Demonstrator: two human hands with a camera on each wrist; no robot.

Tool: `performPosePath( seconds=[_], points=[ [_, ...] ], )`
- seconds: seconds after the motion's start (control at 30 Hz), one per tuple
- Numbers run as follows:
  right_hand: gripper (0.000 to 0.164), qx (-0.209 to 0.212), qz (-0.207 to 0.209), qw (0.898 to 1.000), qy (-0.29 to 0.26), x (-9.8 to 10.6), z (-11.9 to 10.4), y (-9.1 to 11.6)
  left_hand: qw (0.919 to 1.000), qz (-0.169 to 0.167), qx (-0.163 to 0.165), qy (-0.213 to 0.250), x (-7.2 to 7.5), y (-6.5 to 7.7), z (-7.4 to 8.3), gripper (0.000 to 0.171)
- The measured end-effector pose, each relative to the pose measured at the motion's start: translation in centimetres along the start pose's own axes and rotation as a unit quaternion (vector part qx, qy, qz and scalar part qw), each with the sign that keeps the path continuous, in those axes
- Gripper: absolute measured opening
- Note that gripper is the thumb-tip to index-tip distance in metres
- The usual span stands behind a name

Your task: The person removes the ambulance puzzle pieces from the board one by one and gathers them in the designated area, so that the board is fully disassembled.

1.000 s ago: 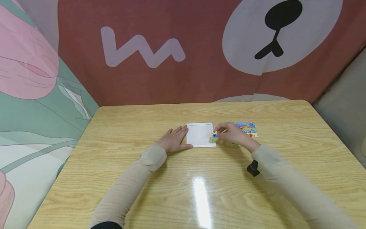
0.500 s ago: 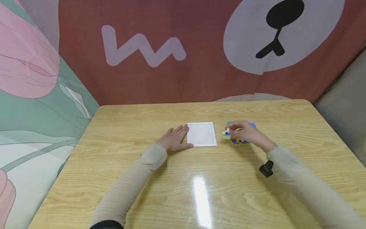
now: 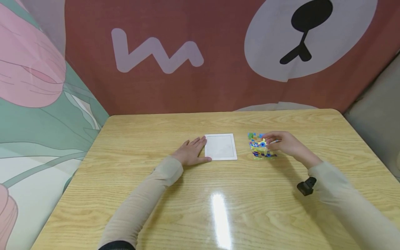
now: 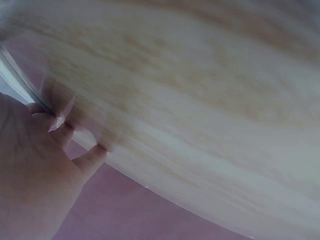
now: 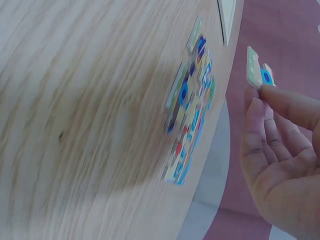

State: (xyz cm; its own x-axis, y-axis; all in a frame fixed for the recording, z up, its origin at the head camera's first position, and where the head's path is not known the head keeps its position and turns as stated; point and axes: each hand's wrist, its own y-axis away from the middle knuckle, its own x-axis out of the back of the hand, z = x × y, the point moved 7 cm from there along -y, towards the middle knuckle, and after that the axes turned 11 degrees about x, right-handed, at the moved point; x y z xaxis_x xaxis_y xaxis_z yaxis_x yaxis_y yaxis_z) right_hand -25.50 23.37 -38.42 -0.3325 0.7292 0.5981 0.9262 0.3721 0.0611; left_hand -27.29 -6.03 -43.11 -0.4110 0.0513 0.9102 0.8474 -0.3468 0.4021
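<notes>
A white square puzzle tray (image 3: 220,147) lies flat on the table, its inside bare. My left hand (image 3: 188,153) rests beside it with spread fingers, the fingertips and thumb touching its left edge. Right of the tray lies a group of colourful jigsaw pieces (image 3: 257,153), close together on the wood. My right hand (image 3: 287,143) is raised over their right side, pinching one jigsaw piece (image 5: 254,68) between thumb and finger. That piece has a pale yellow-green part and a blue round mark. Part of the group is hidden behind the right hand in the head view.
The wooden table (image 3: 175,215) reaches back to a wall hanging (image 3: 218,86) with a bear print. A black wrist device (image 3: 306,186) hangs below the right sleeve. Light glares on the tabletop near the front.
My right hand has moved right, away from the tray's right edge to above the loose jigsaw pieces, still pinching one piece. The left hand has stayed at the tray's left edge.
</notes>
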Motion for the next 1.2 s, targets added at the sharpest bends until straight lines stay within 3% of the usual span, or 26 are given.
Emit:
performPosePath(
  seconds=[0.2,0.53,0.83,1.2],
  points=[
    [0.045,-0.030,0.014,0.999,-0.003,1.4,1.1,1.0,1.0000,-0.002,0.003,0.003,-0.1,0.0,0.0,0.087],
    [0.043,-0.045,0.020,0.999,0.009,3.0,2.9,2.4,1.0000,-0.004,0.005,0.002,-0.2,-0.1,-0.1,0.087],
    [0.043,-0.081,0.014,0.997,-0.001,3.0,4.9,3.1,1.0000,-0.003,0.002,-0.006,-0.2,-0.2,-0.1,0.087],
    [0.044,-0.091,0.012,0.996,-0.012,3.0,6.0,3.2,1.0000,-0.002,0.004,-0.007,-0.2,-0.2,-0.1,0.087]
  ],
)
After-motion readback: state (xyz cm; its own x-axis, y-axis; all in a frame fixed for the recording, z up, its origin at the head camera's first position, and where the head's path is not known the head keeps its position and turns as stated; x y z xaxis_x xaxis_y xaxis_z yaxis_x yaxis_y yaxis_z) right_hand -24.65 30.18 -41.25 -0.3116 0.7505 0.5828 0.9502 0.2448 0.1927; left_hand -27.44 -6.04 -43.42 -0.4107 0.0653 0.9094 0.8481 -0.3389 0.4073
